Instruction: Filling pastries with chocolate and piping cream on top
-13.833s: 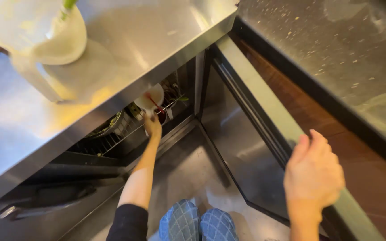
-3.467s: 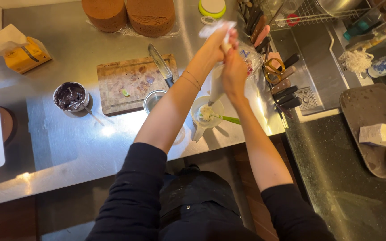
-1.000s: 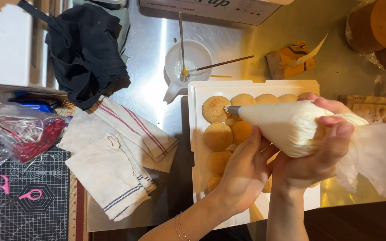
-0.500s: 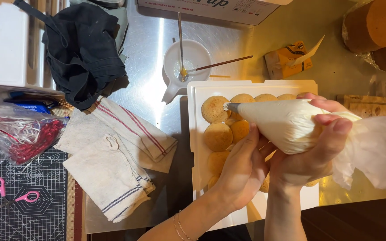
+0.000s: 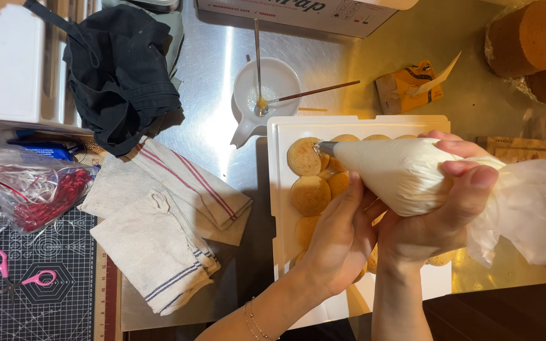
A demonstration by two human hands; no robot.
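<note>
Little was changed from half a second earlier: the piping bag (image 5: 399, 173) was held in the same place, its metal tip kept over the same round biscuit, and only the fingers of the right hand (image 5: 437, 215) were shifted a little on its bulge. Nearest the body, the left hand (image 5: 342, 243) was laid half-closed under the front of the bag, thumb raised against it, so that it was steadied rather than gripped. Just beyond, the right hand was wrapped firmly round the filled belly of the bag, the slack plastic tail trailing off to the right. The bag's long axis was laid right to left, its tip (image 5: 325, 148) pointed left from both hands, the left hand being the nearer to it. Under the tip the biscuits (image 5: 309, 194) were ranged on a white tray (image 5: 278, 189) on the steel worktop (image 5: 210, 76). Farther off, a small white bowl (image 5: 266, 85) was seen.
</note>
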